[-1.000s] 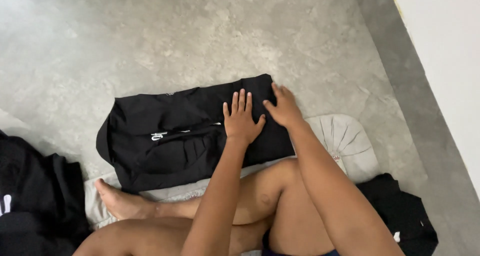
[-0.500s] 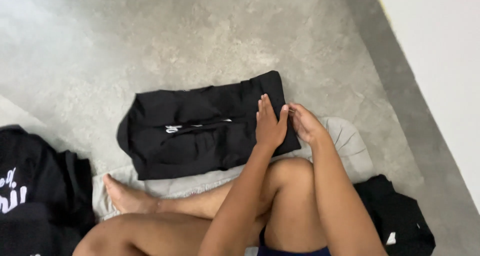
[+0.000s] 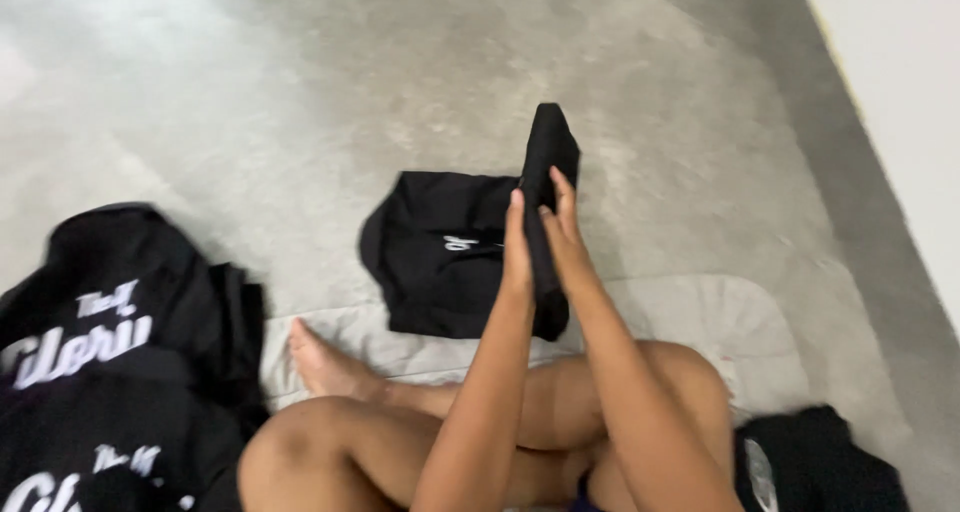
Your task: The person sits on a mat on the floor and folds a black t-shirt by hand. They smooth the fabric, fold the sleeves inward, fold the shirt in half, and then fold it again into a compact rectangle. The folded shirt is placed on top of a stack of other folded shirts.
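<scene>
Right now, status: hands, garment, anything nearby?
Left hand and right hand pressed on raised edge of black garment. Rest flat on grey floor. Black clothes pile at left, apart.

Ahead of the hands, beyond the raised edge of the black garment (image 3: 455,247), the grey concrete floor (image 3: 330,82) lies open, so a reach forward or forward-left meets nothing. The left hand (image 3: 517,252) and right hand (image 3: 565,237) press that lifted flap between them, blocking any pass straight between the palms. To the far left, a heap of black printed clothes (image 3: 110,362) fills the floor. Directly below the hands, the person's crossed legs (image 3: 450,432) and bare foot (image 3: 320,357) bar the way back. Right and behind, a pale mat (image 3: 740,322) and another dark bundle (image 3: 820,462) take up the ground, with a white wall (image 3: 900,82) closing off the far right.
</scene>
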